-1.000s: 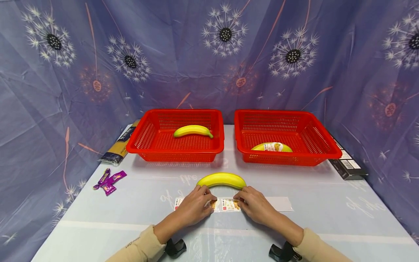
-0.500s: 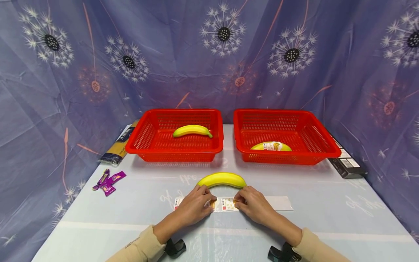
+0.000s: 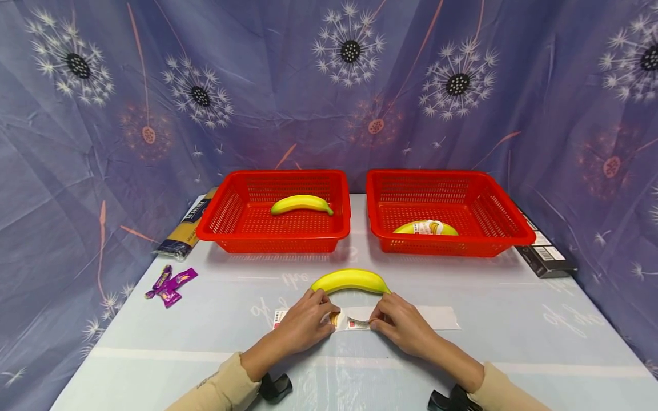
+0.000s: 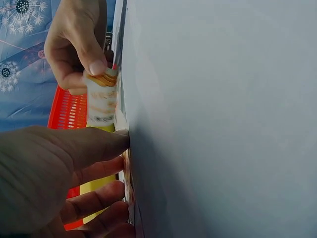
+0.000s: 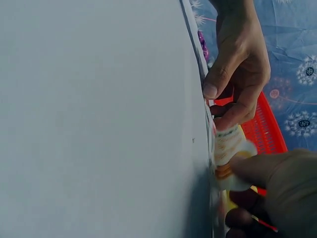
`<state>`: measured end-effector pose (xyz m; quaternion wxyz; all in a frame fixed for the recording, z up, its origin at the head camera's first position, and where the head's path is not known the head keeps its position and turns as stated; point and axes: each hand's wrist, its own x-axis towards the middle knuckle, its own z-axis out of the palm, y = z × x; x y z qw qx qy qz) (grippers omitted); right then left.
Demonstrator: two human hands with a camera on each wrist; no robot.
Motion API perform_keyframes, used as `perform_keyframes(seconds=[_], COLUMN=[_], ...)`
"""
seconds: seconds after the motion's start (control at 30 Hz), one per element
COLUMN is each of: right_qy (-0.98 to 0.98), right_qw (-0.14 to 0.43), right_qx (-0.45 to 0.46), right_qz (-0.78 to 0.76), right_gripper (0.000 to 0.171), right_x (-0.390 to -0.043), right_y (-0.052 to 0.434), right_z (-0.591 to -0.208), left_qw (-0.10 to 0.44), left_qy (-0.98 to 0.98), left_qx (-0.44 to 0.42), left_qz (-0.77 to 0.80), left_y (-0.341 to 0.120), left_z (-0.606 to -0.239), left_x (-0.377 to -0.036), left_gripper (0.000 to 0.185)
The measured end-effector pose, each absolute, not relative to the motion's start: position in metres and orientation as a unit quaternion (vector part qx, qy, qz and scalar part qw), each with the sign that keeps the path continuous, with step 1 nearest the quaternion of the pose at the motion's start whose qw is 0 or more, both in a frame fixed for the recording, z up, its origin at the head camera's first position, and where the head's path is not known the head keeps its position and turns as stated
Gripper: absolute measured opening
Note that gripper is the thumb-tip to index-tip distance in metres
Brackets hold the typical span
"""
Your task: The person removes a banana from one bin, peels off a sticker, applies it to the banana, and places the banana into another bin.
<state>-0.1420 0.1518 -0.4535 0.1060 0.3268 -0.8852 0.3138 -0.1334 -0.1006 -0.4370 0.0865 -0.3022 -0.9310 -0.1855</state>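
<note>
So my left hand [image 3: 307,321] is pressing the long white sticker backing strip [image 3: 437,318] flat on the pale blue tabletop [image 3: 514,342], fingers [image 4: 99,144] laid down on it. My right hand [image 3: 398,321] pinches the little printed banana sticker [image 3: 354,323] between thumb and fingers, one end lifted off the strip. Just past my hands, on the far side, lies a bare yellow banana [image 3: 350,281]. Further back sit two red plastic mesh baskets: the left basket [image 3: 231,214] has a plain banana [image 3: 301,204], the right basket [image 3: 488,214] a stickered banana [image 3: 425,229].
</note>
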Motion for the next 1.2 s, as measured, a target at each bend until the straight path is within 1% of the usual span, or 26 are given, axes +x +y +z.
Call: perform_keyframes(seconds=[0.13,0.23,0.33,0.43,0.57,0.7,0.83,0.93,1.0,1.13,1.2], right_qy=[-0.858,-0.845,-0.854,-0.872,-0.885,-0.886,-0.886,-0.887,-0.889,-0.894,-0.897], right_qw=[0.104,0.102,0.100,0.097,0.093,0.101,0.101,0.088,0.076,0.040,0.026], right_qx=[0.349,0.347,0.320,0.284,0.253,0.251,0.256,0.251,0.240,0.205,0.188], right_qz=[0.362,0.394,0.398,0.387,0.379,0.377,0.374,0.379,0.383,0.397,0.400], right_gripper=[0.006,0.009,0.013,0.013,0.009,0.010,0.010,0.009,0.008,0.006,0.007], right_x=[-0.139,-0.138,-0.141,-0.146,-0.155,-0.164,-0.171,-0.175,-0.179,-0.187,-0.192], right_y=[0.156,0.158,0.159,0.157,0.152,0.143,0.136,0.132,0.131,0.128,0.127], right_z=[-0.446,-0.438,-0.429,-0.420,-0.413,-0.410,-0.407,-0.406,-0.406,-0.405,-0.405], left_qw=[0.093,0.097,0.094,0.083,0.076,0.063,0.025,0.000,-0.006,0.002,0.009], left_qy=[-0.929,-0.929,-0.930,-0.932,-0.929,-0.916,-0.903,-0.897,-0.894,-0.901,-0.905], left_qx=[-0.306,-0.306,-0.303,-0.287,-0.247,-0.196,-0.153,-0.144,-0.145,-0.142,-0.140], left_qz=[-0.185,-0.183,-0.185,-0.203,-0.264,-0.345,-0.401,-0.419,-0.423,-0.410,-0.403], left_y=[-0.100,-0.101,-0.101,-0.101,-0.097,-0.092,-0.088,-0.086,-0.085,-0.083,-0.082], left_z=[-0.437,-0.437,-0.436,-0.432,-0.421,-0.408,-0.403,-0.401,-0.400,-0.396,-0.395], left_x=[-0.133,-0.133,-0.133,-0.134,-0.140,-0.151,-0.165,-0.172,-0.176,-0.180,-0.183], left_gripper=[0.028,0.028,0.027,0.024,0.019,0.026,0.029,0.019,0.013,0.011,0.011])
